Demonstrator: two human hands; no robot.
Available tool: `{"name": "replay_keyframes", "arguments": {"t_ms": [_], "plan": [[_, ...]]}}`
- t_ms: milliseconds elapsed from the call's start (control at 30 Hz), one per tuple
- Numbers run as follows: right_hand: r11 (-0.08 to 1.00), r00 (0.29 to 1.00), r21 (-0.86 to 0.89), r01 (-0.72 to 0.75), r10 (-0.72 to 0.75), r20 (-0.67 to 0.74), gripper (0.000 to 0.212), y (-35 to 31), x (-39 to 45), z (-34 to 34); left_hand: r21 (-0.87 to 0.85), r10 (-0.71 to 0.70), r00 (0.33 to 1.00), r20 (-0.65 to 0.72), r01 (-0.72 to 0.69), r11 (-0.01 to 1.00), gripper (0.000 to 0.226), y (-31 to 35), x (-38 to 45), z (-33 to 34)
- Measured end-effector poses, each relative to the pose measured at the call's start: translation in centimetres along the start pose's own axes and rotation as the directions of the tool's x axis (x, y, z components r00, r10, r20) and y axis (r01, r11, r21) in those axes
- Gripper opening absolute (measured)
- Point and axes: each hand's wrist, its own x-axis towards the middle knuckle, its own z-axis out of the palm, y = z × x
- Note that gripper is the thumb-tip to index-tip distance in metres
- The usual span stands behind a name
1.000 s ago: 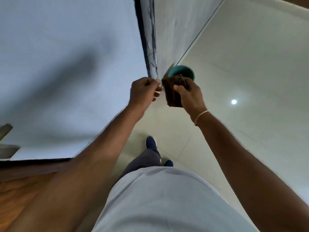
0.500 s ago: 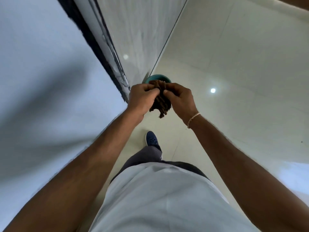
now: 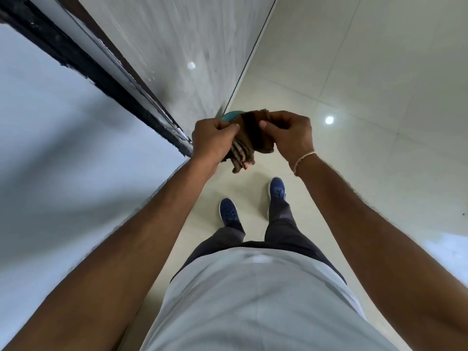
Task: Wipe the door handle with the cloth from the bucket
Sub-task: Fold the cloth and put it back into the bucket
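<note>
Pale glossy floor (image 3: 354,72) underfoot, with two bright spots of reflected light; grey-white wall (image 3: 50,148) on the left, ending at a dark, paint-flecked door edge (image 3: 101,72) that runs down toward the hands. Cloth (image 3: 249,139) — brown, with paler stripes on its hanging end — held out in front at arm's length, bunched between both hands. Left hand (image 3: 211,140) closed on the cloth's left side, thumb pressed over the fold. Right hand (image 3: 290,134) pinching the right side, thumb and fingers together on the fabric, a thin cord band at the wrist. Bucket (image 3: 231,115) — teal, only a sliver of rim showing — on the floor beyond the hands, mostly hidden behind the cloth, close to the foot of the wall. Door handle not in view. Two blue shoes (image 3: 229,211) planted apart on the floor below, grey trousers and a light shirt nearer.
</note>
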Motion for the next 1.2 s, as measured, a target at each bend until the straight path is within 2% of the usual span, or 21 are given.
{"name": "replay_keyframes", "arguments": {"t_ms": [100,167,333,433,533,633,767,933,1033,1100,1200], "plan": [[0.995,0.998,-0.102,0.012,-0.018,-0.062,0.018,-0.1,3.0,-1.7,0.036,-0.041,0.997,-0.066,0.044,0.998,0.021,-0.8,1.7,0.0],[0.979,0.997,-0.194,0.058,-0.068,-0.043,0.019,-0.7,4.2,-2.3,0.058,-0.063,0.992,-0.112,0.07,0.996,0.02,-1.2,2.4,0.4],[0.89,0.944,-0.333,0.311,-0.248,0.218,0.016,-0.9,4.7,-0.7,0.061,-0.053,0.984,-0.169,0.065,0.996,0.02,0.5,3.2,3.8],[0.838,0.898,-0.361,0.409,-0.297,0.325,0.015,0.0,4.8,-0.2,-0.006,-0.082,0.978,-0.189,0.083,0.997,0.025,1.6,3.9,6.1],[0.835,0.896,-0.367,0.41,-0.292,0.335,0.017,1.0,5.8,-0.7,-0.142,-0.161,0.966,-0.201,0.133,0.981,0.026,1.7,4.7,7.7],[0.824,0.868,-0.37,0.429,-0.262,0.422,0.028,1.7,6.9,-1.4,-0.252,-0.228,0.952,-0.206,0.174,0.952,0.03,1.6,5.6,8.7],[0.714,0.82,-0.476,0.514,-0.247,0.517,0.054,2.9,8.1,-1.4,-0.413,-0.35,0.92,-0.175,0.254,0.875,0.042,1.1,7.1,9.3],[0.619,0.742,-0.468,0.631,-0.303,0.599,0.047,5.2,9.7,0.3,-0.422,-0.436,0.885,-0.164,0.336,0.842,0.03,-1.9,9.1,10.0],[0.598,0.761,-0.523,0.608,-0.248,0.6,0.056,7.5,10.9,1.8,-0.498,-0.502,0.854,-0.139,0.378,0.781,0.042,-4.6,11.3,10.3],[0.569,0.78,-0.575,0.588,-0.211,0.589,0.059,9.6,12.3,3.0,-0.595,-0.544,0.836,-0.072,0.402,0.696,0.043,-6.2,13.1,10.6],[0.559,0.809,-0.605,0.567,-0.242,0.535,0.04,13.0,15.1,4.9,-0.684,-0.582,0.813,0.018,0.434,0.586,0.033,-8.8,16.3,11.2]]}}
